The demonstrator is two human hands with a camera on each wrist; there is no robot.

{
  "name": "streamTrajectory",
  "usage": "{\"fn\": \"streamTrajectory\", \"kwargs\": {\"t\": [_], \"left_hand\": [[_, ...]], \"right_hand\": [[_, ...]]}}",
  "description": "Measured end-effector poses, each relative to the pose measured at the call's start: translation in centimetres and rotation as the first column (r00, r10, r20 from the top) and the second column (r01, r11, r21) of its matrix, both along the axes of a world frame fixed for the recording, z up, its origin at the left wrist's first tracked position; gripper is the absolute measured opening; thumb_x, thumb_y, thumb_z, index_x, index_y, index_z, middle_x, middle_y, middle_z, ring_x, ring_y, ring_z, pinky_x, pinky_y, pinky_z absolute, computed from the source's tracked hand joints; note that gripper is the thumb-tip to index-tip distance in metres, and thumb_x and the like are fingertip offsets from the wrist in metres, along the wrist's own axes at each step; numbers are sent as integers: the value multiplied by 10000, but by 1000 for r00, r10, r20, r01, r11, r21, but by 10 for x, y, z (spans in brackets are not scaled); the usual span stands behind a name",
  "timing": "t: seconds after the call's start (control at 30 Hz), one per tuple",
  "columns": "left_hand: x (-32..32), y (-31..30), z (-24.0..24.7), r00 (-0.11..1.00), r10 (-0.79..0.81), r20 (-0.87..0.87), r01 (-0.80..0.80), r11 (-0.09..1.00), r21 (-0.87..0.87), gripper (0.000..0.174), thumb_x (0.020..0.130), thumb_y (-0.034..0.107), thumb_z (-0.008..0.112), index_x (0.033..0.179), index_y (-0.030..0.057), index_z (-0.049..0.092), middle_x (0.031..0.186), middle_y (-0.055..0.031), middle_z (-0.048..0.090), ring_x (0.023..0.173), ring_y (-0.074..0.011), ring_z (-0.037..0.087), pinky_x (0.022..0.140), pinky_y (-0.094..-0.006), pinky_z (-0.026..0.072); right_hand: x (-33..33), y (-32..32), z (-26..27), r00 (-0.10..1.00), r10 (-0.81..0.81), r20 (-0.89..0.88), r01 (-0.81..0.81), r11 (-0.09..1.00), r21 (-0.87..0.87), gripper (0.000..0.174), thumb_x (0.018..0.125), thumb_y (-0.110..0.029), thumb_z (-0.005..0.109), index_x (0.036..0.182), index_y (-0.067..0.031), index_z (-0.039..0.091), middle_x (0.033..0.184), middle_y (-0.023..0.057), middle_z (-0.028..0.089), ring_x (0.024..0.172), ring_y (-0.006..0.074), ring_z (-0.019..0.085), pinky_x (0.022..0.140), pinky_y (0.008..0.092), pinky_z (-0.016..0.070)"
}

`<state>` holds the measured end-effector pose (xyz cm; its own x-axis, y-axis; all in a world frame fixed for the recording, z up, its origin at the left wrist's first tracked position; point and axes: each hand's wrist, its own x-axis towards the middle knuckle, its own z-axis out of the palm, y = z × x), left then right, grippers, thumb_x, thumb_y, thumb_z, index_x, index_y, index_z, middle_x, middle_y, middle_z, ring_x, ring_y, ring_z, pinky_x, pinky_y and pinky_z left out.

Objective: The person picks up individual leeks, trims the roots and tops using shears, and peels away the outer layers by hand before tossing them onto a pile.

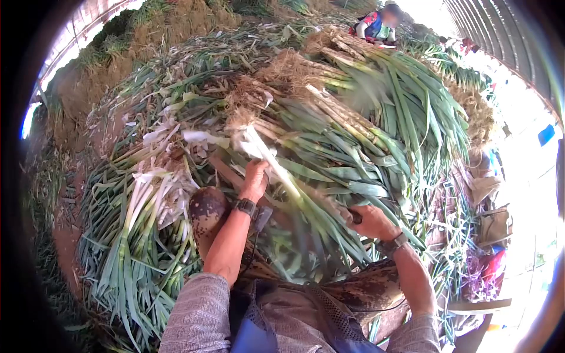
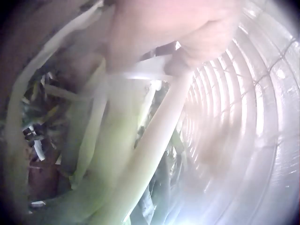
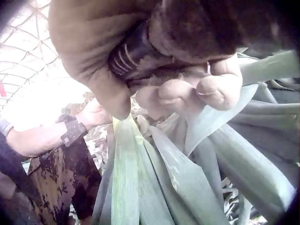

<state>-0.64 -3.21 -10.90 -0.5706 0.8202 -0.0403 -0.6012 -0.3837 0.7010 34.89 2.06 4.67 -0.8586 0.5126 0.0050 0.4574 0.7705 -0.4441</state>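
My left hand (image 1: 256, 179) grips leeks by their pale shafts (image 1: 271, 160), with the roots pointing up and away from me. In the left wrist view, the left hand (image 2: 173, 35) sits over a white leek shaft (image 2: 157, 133), blurred near the fingers. Lower right, my right hand (image 1: 374, 222) is beside the green leaves (image 1: 329, 223) of the same leeks. Its fingers curl round a dark ribbed handle (image 3: 133, 58), seen in the right wrist view; the rest of the tool is hidden or blurred. Broad leek leaves (image 3: 126, 173) hang just below these fingers.
A large heap of untrimmed leeks (image 1: 406, 100) spreads ahead and right. Leeks with white shafts (image 1: 144, 197) lie at left beside a camouflage-clad knee (image 1: 209, 212). Another person (image 1: 376, 25) sits beyond the heap. A ribbed arched wall (image 1: 506, 35) runs along the right.
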Motion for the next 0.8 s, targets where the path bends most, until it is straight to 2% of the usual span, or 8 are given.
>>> {"fn": "streamTrajectory", "kwargs": {"t": [0.07,0.2,0.33,0.4,0.53,0.6,0.7,0.8], "left_hand": [[9,-4,23,993,-61,102,57,998,41,255,879,69,618,1113,-33,626,1028,-83,665,940,-200,640,848,-342,517],[24,-6,39,969,-127,211,106,988,109,276,910,161,624,1129,-7,627,1022,-95,664,905,-230,642,818,-397,546],[10,7,4,928,-187,321,137,975,172,315,919,261,651,1136,35,615,1031,-100,652,905,-257,649,824,-427,559],[22,10,0,950,150,273,-171,984,55,521,902,481,662,1212,77,552,1077,-75,630,947,-255,629,847,-437,556],[37,-9,36,892,160,424,-165,986,-24,676,880,673,553,1280,130,500,1182,-84,579,1028,-299,601,917,-530,510],[31,-11,23,919,19,394,-65,993,102,691,890,687,519,1297,130,484,1224,-75,556,1047,-285,591,947,-498,501],[53,-3,24,921,143,361,-167,985,36,696,905,694,478,1323,138,480,1201,-60,576,1008,-275,602,963,-462,493],[59,4,-18,940,103,324,-27,973,-231,430,905,465,660,1154,127,566,1026,-58,594,867,-247,621,792,-429,552]], "right_hand": [[-8,0,13,991,-126,44,126,992,15,313,864,-360,630,1041,-118,720,802,171,684,774,382,655,712,468,521],[-18,6,-4,999,-29,-31,31,997,73,300,821,-290,691,1010,-57,690,734,167,664,720,374,652,661,447,522],[-29,3,8,996,-83,20,83,997,-3,312,834,-319,666,1016,-66,696,767,175,672,754,377,653,692,459,518],[-25,6,1,995,-91,30,91,996,15,324,838,-334,660,1022,-70,695,773,176,672,765,383,651,701,467,515],[-14,8,-10,983,-88,160,85,996,23,349,839,-374,647,1026,-82,689,780,181,670,791,398,645,723,487,504],[-13,4,-3,975,-99,197,100,995,4,334,850,-360,623,1041,-95,687,817,186,679,815,396,648,738,488,503],[-12,3,-6,965,-111,239,107,994,28,315,861,-347,599,1041,-105,688,850,191,686,829,401,648,745,497,500],[-8,4,-14,967,2,256,-10,1000,29,312,864,-361,602,1009,-100,695,823,187,682,800,401,650,723,501,502]]}}
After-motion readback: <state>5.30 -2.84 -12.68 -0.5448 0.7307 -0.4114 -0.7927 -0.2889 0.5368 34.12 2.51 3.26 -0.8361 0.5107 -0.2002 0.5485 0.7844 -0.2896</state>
